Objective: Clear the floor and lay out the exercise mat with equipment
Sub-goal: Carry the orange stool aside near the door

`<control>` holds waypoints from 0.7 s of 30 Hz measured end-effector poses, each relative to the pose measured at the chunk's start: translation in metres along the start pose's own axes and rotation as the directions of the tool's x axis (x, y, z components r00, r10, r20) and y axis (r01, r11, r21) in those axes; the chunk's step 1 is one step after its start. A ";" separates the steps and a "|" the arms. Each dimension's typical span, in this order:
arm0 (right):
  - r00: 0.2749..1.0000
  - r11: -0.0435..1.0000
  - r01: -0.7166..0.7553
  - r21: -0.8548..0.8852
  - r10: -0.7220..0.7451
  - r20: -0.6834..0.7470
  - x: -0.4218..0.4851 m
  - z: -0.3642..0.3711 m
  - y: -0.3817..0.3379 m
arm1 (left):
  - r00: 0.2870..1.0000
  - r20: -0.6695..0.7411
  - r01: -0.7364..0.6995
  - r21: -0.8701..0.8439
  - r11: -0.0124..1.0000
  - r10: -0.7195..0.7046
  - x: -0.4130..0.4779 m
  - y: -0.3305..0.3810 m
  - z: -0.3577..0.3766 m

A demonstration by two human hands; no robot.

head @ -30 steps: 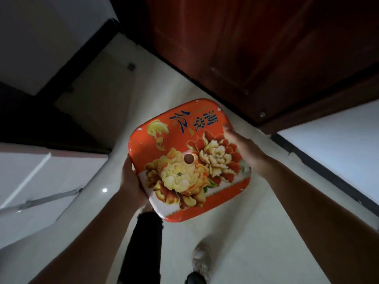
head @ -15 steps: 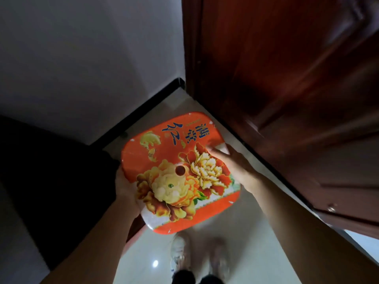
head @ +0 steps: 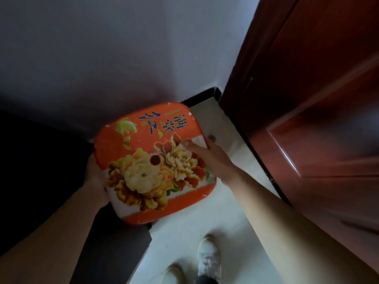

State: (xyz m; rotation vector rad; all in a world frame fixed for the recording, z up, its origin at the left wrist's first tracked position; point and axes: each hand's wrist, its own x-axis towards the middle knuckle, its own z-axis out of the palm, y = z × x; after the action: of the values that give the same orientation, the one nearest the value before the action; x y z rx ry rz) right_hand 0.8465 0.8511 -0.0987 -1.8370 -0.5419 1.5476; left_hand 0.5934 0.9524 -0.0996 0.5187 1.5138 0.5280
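While both hands (head: 207, 158) grip it, stool (head: 153, 160) seat faces upward.

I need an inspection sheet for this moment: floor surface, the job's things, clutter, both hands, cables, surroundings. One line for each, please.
Surface: pale tiled floor, glossy, with a small dark round spot near the door.
Job's things: orange square stool seat with flower print, held up above the floor; no exercise mat or equipment seen.
Clutter: nothing seen on the floor except the person's white shoes.
Hands: left hand grips the seat's left edge; right hand grips its right edge.
Cables: nothing seen.
Surroundings: white wall ahead, black skirting, red-brown wooden door at right, dark area at left.
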 end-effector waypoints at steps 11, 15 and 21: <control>0.991 0.983 0.133 -0.123 -0.134 0.001 0.037 0.011 -0.011 | 0.998 0.004 -0.066 0.128 0.990 0.066 0.013 0.015 0.013; 0.991 0.920 0.132 -0.370 -0.130 0.030 0.009 0.014 -0.017 | 0.985 -0.173 0.038 0.266 0.963 0.009 -0.004 0.014 0.017; 0.965 0.873 0.149 -0.464 -0.231 -0.124 -0.071 0.024 -0.013 | 0.958 -0.065 -0.200 0.552 0.809 0.280 -0.073 0.000 0.032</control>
State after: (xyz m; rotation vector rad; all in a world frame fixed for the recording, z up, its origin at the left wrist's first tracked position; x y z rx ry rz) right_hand 0.8099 0.8169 -0.0419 -2.1595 -1.0353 1.1752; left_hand 0.6256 0.9075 -0.0419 1.1504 1.7505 0.3250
